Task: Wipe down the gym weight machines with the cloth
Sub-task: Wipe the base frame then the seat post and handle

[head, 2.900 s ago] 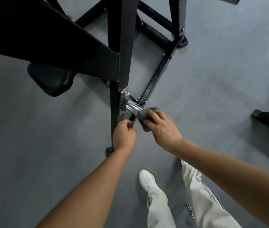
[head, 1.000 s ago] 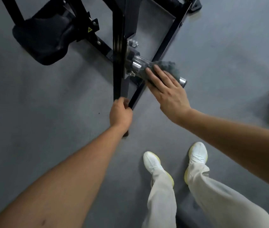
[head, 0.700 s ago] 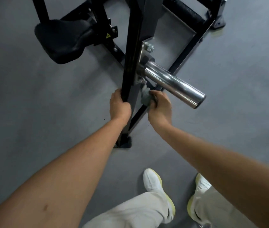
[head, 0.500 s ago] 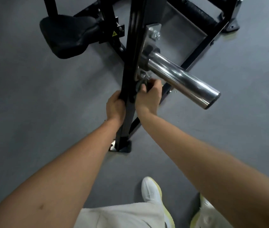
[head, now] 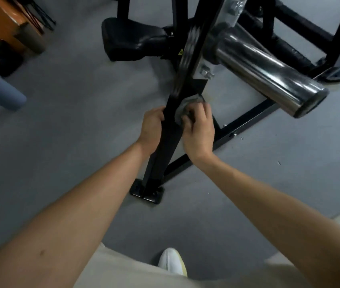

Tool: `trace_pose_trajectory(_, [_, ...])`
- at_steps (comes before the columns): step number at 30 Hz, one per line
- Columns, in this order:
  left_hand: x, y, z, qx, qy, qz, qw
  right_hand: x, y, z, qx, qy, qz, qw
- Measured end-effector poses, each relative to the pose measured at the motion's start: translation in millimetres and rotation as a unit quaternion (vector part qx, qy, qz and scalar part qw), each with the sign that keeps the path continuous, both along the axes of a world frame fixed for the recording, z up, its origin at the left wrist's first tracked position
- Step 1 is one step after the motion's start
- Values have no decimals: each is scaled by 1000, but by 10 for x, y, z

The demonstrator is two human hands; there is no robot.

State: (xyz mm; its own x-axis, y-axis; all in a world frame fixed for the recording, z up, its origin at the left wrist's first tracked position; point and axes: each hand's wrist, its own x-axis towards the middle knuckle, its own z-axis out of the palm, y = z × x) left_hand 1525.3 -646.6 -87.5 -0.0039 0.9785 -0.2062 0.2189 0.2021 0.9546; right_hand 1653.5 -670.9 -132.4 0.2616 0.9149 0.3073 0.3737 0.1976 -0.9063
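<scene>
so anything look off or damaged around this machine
Nothing looks damaged or askew. Only a few small pale specks lie on the floor beside the base bar. Left hand grips the upright, right hand holds the cloth.

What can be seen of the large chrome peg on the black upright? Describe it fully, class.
The chrome peg is a thick, polished metal cylinder with bright reflections and a dark, recessed end face. It juts from the black upright toward the lower right of the view, fixed through a collar and a bolted silver plate. It carries no weight plates. Nothing touches it: the left hand grips the upright lower down, and the right hand holds the grey cloth there.
</scene>
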Motion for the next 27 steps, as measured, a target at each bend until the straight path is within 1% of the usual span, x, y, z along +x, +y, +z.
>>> trace_pose_trajectory(2, [-18, -25, -57, 8, -11, 6, 1000, 126, 149, 203, 39, 57, -30, 997])
trace_pose_trajectory(3, [-8, -53, -94, 8, -19, 9, 1000, 161, 185, 241, 56, 68, -43, 995])
trace_pose_trajectory(5, [0, -95, -142, 20, -44, 10, 999, 126, 191, 186, 94, 42, -66, 992])
trace_pose_trajectory(7, [-32, -127, -195, 45, -70, 8, 996, -19, 159, -12, 114, 10, -81, 990])
trace_pose_trajectory(9, [-98, -216, -300, 38, -86, 18, 995, -238, 49, -285, 97, -9, -88, 991])
trace_pose_trajectory(10, [-148, -284, -359, 28, -75, 21, 997, -362, -50, -428, 81, -21, -78, 993])
trace_pose_trajectory(13, [-338, -475, -545, 0, -34, 20, 999, -711, -378, -926, 16, -72, -15, 997])
trace_pose_trajectory(15, [-422, -514, -590, -17, -45, 41, 998, -840, -512, -1214, -35, -107, 43, 993])
trace_pose_trajectory(17, [-453, -490, -592, -20, -54, 62, 996, -852, -532, -1319, -68, -117, 80, 988])
trace_pose_trajectory(19, [-478, -453, -617, -17, -51, 60, 997, -793, -468, -1253, -61, -86, 66, 992])
trace_pose_trajectory(22, [-554, -392, -738, -8, -62, 76, 995, -653, -293, -1028, -32, 6, 12, 999])
trace_pose_trajectory(24, [-596, -382, -830, -15, -79, 100, 992, -647, -236, -980, -32, 52, -1, 998])
trace_pose_trajectory(27, [-636, -410, -927, -21, -87, 108, 990, -788, -319, -1047, -49, 44, -30, 997])
